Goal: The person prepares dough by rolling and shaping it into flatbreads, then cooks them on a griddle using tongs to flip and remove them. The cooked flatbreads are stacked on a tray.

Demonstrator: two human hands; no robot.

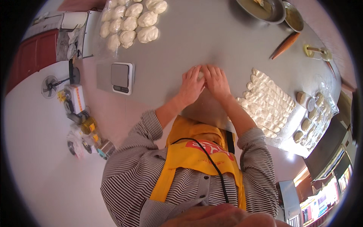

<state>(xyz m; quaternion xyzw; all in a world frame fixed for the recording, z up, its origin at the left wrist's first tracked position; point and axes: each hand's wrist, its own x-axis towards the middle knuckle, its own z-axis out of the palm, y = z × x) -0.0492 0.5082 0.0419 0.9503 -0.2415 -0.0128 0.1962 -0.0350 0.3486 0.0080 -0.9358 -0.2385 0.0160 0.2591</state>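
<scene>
A small piece of pale dough (200,75) shows between my two hands over the metal tabletop (175,51). My left hand (192,84) curls around it from the left, fingers bent over its top. From the right, my right hand (216,81) presses against the same piece, its fingertips close to those of the left. Most of the dough is hidden under the fingers. To the right of my right forearm lie tight rows of small dough pieces (266,99). Left of my hands sits a white digital kitchen scale (122,78), with nothing on its plate.
Large dough lumps (148,19) rest on plastic at the far left. At the far right stand metal bowls (279,18), a tapered wooden rolling pin (286,45) and a glass jar (309,51). Flat dough rounds (306,124) lie under plastic film near the right edge, beside a container (306,100).
</scene>
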